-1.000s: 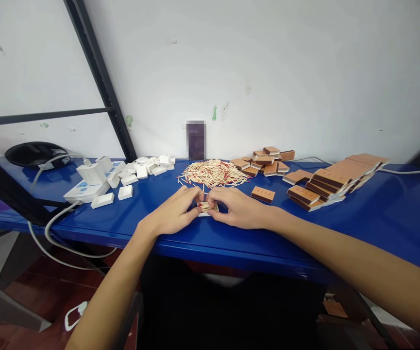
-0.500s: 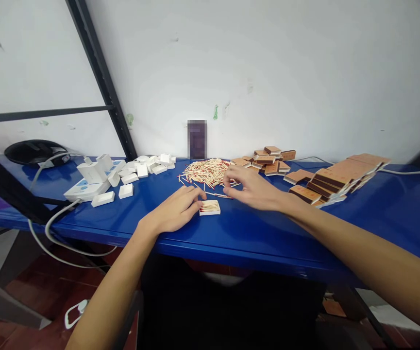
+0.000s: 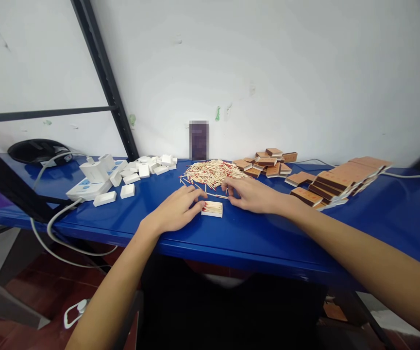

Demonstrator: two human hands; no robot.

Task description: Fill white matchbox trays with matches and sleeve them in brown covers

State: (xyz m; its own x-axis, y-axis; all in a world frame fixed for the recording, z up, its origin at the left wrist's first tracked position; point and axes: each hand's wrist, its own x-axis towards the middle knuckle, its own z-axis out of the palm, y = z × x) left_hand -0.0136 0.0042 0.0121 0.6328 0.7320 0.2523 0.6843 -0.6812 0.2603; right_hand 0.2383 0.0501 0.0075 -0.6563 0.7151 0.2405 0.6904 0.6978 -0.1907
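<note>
A small white matchbox tray point(image 3: 212, 214) with several matches in it lies near the table's front edge. My left hand point(image 3: 178, 208) rests on the table at the tray's left end, its thumb and forefinger closed against that end. Just behind and to the right of the tray, my right hand point(image 3: 248, 194) has its thumb and forefinger curled around a few loose matches point(image 3: 221, 196); the exact hold is partly hidden. A large heap of red-tipped matches point(image 3: 210, 171) spreads behind both hands.
White empty trays point(image 3: 144, 170) are piled at the left, beside a power strip point(image 3: 86, 188) with plugged-in chargers. Brown matchbox sleeves point(image 3: 272, 160) lie behind my right hand, and stacked brown matchboxes point(image 3: 331, 181) stand farther right. A black rack post point(image 3: 108, 78) rises at the left.
My right hand has shifted slightly, its thumb and forefinger lower by the loose matches. My left hand stays at the tray. The whole view has moved a little.
</note>
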